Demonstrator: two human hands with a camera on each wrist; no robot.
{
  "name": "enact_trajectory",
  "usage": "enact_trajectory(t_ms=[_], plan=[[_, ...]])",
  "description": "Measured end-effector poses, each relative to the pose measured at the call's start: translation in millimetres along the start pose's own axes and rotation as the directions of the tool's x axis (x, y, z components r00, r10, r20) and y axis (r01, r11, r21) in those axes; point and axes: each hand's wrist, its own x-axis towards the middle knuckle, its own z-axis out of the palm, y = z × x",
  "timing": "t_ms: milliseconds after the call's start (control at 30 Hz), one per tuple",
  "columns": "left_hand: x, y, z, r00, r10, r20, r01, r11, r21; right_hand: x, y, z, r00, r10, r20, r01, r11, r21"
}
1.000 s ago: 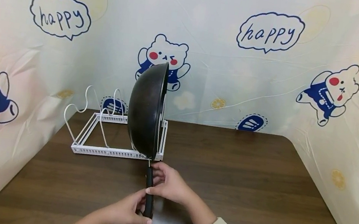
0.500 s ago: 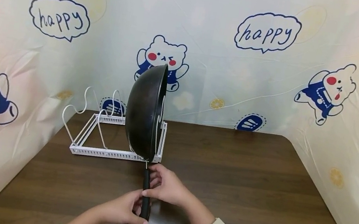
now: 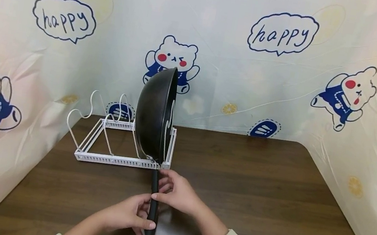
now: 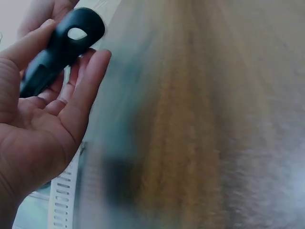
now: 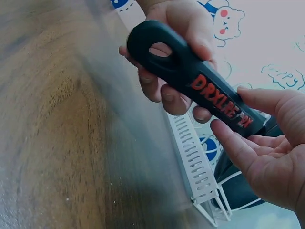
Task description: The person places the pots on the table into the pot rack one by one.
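Observation:
A dark wok (image 3: 152,116) stands on its edge at the right end of a white wire rack (image 3: 112,160), its open side turned right against a wire loop. Its black handle (image 3: 153,211) points toward me. Near the handle's end, my left hand (image 3: 126,214) pinches it from the left, thumb on top. Closer to the bowl, my right hand (image 3: 178,193) holds it between thumb and fingers. Red lettering and a hanging hole show on the handle (image 5: 209,88) in the right wrist view. The wok's underside contact with the rack is partly hidden.
More white wire loops (image 3: 81,111) rise from the rack's left part. A brown wooden table (image 3: 254,192) extends to the right and in front. Behind and at both sides hangs a printed cloth (image 3: 216,77) with cartoon bears.
The handle has swung slightly left, and the wok has shifted a little away from me relative to the rack. Both hands keep their hold on the handle.

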Motion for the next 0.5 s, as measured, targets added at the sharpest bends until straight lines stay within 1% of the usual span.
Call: enact_trajectory(t_ms=[200,267,333,400,433,467,500], plan=[[-0.2,0.1,-1.4,1.0,-0.002,0.001,0.002,1.0,0.013,-3,-1,-0.9,1.0,0.013,0.006,-0.013,1.0,0.013],[-1.0,-0.3,-0.6,1.0,-0.004,-0.002,0.004,1.0,0.018,-6,-1,-3.1,1.0,0.002,0.003,-0.002,1.0,0.022],[-2.6,-0.1,0.0,1.0,-0.002,-0.008,0.002,0.999,0.046,-10,-1,-7.5,1.0,-0.017,-0.008,0.017,1.0,0.017],[-5.9,1.1,-0.4,1.0,0.016,-0.017,-0.014,0.994,0.106,-16,0,-14.4,0.999,-0.036,-0.028,0.036,0.999,-0.003],[-8.0,2.1,-1.1,0.999,0.035,-0.024,-0.031,0.988,0.15,-19,0,-18.8,0.998,-0.044,-0.043,0.043,0.999,-0.012],[-10.4,3.1,-2.3,0.998,0.063,-0.032,-0.055,0.977,0.207,-22,1,-23.6,0.997,-0.047,-0.063,0.046,0.999,-0.022],[-13.1,4.2,-3.6,0.994,0.097,-0.046,-0.081,0.957,0.278,-25,3,-28.6,0.996,-0.05,-0.081,0.047,0.998,-0.033]])
